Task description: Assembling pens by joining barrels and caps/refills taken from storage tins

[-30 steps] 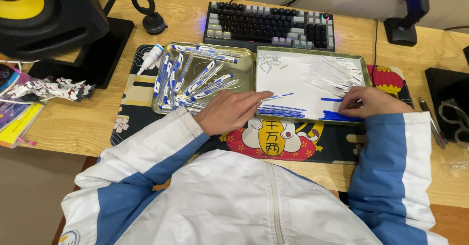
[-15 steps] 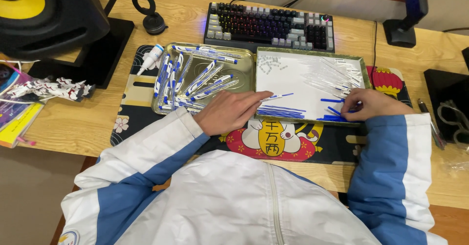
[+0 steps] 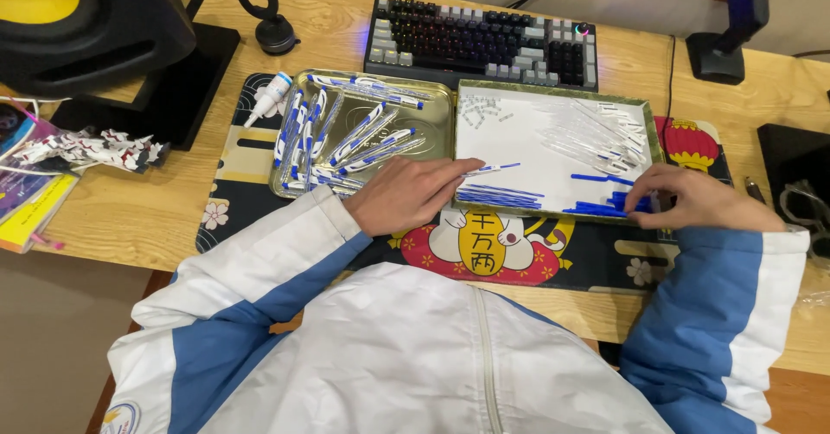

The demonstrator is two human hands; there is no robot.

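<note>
Small white dropper bottle (image 3: 266,98) with blue label at ten o'clock, colourful booklets (image 3: 26,201), perhaps packets, at nine o'clock

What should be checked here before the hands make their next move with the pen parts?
1. Left hand holds a pen piece over the white tray: ok.
2. Right hand rests at the blue caps: ok; a cap pinched: cannot tell.
3. Blue refills lie grouped in the white tray: ok.
4. Clear barrels in the tray's far right: ok.
5. Finished pens lie inside the metal tray: ok.
</note>
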